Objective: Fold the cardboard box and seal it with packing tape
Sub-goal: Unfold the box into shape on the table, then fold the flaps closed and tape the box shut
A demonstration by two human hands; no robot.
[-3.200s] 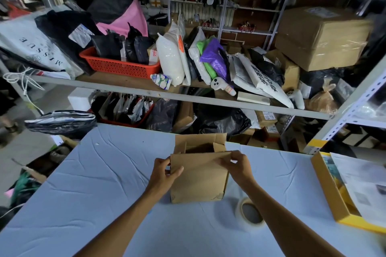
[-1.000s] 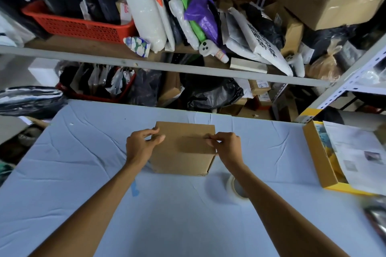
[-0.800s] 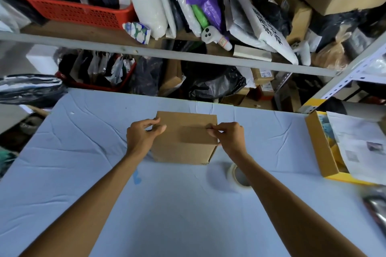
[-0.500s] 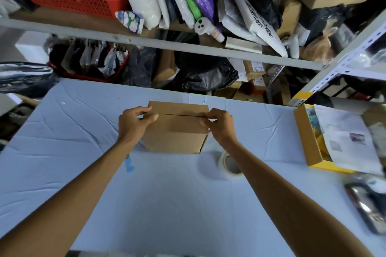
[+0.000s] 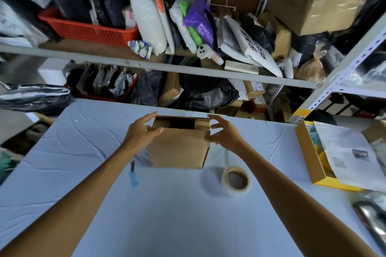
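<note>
A brown cardboard box (image 5: pixel 179 148) stands on the blue-covered table (image 5: pixel 167 215), a dark gap showing at the far side of its top. My left hand (image 5: pixel 141 132) is at the box's left top corner, fingers spread, thumb against the near face. At the right top corner, my right hand (image 5: pixel 224 134) has its fingers spread and loosely bent, the thumb close to the box's edge. Neither hand grips the box. A roll of clear packing tape (image 5: pixel 237 180) lies flat on the table just right of the box.
A small blue-handled cutter (image 5: pixel 133 175) lies left of the box under my left forearm. A yellow open box (image 5: pixel 309 156) with papers sits at the right edge, a dark shiny object (image 5: pixel 371 219) nearer me. Cluttered metal shelves (image 5: pixel 158 64) stand behind the table.
Both hands have come off the pressed-down top flaps and spread open at the box's corners. A dark gap now shows in the top, which was closed flat before.
</note>
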